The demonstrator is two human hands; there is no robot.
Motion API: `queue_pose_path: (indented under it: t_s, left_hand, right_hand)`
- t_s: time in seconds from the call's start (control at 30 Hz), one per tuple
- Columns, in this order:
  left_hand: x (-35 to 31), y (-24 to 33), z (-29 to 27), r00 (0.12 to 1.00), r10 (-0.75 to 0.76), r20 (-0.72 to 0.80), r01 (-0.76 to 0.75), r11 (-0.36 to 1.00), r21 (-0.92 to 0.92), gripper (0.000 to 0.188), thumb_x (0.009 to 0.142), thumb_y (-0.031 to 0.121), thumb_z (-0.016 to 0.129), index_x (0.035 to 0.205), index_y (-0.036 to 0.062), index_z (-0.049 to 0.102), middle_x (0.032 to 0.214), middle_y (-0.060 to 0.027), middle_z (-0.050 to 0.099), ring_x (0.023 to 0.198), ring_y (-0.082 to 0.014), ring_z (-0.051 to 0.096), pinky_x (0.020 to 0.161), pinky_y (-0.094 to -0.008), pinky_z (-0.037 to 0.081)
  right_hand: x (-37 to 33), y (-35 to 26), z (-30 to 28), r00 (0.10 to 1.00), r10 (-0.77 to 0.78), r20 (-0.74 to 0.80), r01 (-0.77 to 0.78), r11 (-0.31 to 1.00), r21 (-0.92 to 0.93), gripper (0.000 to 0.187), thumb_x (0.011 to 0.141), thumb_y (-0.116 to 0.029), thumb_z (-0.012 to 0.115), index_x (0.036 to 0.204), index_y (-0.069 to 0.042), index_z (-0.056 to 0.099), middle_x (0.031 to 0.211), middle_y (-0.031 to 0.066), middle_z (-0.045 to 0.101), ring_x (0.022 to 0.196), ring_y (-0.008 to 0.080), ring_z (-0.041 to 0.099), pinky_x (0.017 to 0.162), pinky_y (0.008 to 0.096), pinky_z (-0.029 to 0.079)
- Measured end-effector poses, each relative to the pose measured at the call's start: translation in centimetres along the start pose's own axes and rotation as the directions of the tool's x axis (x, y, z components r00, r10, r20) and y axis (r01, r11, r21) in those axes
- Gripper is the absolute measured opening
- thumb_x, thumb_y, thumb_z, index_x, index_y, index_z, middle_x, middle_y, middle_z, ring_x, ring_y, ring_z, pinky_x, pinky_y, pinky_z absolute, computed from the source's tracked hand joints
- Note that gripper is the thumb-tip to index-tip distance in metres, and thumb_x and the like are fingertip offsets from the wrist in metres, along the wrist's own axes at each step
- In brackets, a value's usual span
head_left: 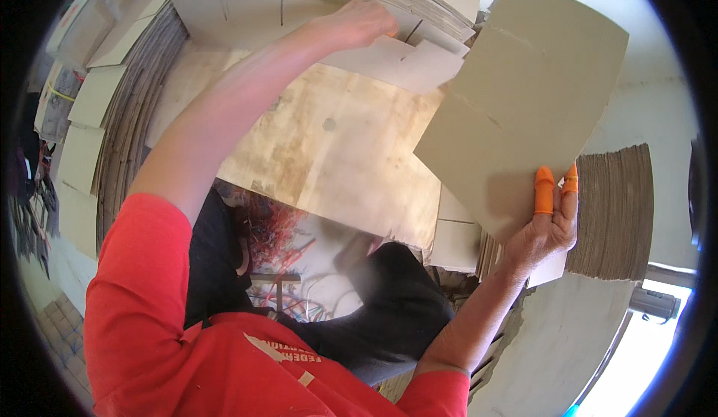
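My right hand [550, 226] is raised at the right, with orange finger cots on its fingertips. It grips the lower corner of a large grey-brown cardboard sheet [531, 73], which tilts up and away from the board. My left arm stretches across to the far side. There my left hand [363, 24] is closed at the upper edge of a slotted cardboard piece [415, 65]; an orange cot shows by its fingertips, most of which are hidden. Below that piece lies a stained wooden board [329, 144].
Slotted cardboard stacks [441, 2] line the far edge, and another tall stack [138, 103] runs along the left. A thick pile of cardboard [617, 211] stands right of my right hand. Tangled red strings [273, 226] lie below the board, near my legs.
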State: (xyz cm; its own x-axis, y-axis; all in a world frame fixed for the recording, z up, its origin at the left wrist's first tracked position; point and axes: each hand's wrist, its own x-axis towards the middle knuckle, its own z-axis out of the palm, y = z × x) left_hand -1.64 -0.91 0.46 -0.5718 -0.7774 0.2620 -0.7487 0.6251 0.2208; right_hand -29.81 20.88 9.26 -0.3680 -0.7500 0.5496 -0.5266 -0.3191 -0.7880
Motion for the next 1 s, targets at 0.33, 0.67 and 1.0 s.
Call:
queue_pose_path:
  t_s: [0.33,0.67,1.0]
  left_hand:
    - [-2.5,2.2,2.3,0.938,0.318,-0.14,-0.319,0.948,0.014,0.004,0.074,0.0,0.061,0.072,0.0032,0.062,0.077,-0.0143,0.065,0.077,-0.0366,0.063,0.064,-0.0479,0.048]
    - [-4.2,5.8,1.7,0.954,0.296,-0.047,-0.293,0.954,0.058,0.005,0.072,0.0,0.059,0.07,0.0017,0.064,0.077,-0.0162,0.065,0.081,-0.0347,0.065,0.066,-0.0452,0.051]
    - [-5.3,6.5,0.9,0.961,0.271,0.057,-0.274,0.96,0.056,0.005,0.073,0.001,0.06,0.072,0.001,0.065,0.079,-0.0156,0.066,0.085,-0.0329,0.065,0.069,-0.0448,0.052]
  right_hand:
    - [-0.9,-0.4,1.8,0.989,-0.104,0.106,0.121,0.98,-0.159,0.045,0.086,0.011,0.061,0.13,0.002,0.057,0.095,0.0002,0.058,0.081,0.0046,0.049,0.079,0.0161,0.04]
    - [-0.7,-0.4,1.1,0.978,-0.134,0.162,0.155,0.98,-0.127,0.016,0.088,0.006,0.063,0.104,0.007,0.065,0.132,0.0138,0.059,0.091,0.0057,0.057,0.078,0.0209,0.05]
    - [-0.9,-0.8,0.5,0.955,-0.254,0.154,0.284,0.934,-0.217,0.036,0.088,0.003,0.065,0.123,-0.003,0.064,0.106,0.0045,0.072,0.078,0.0013,0.055,0.067,0.0194,0.048]
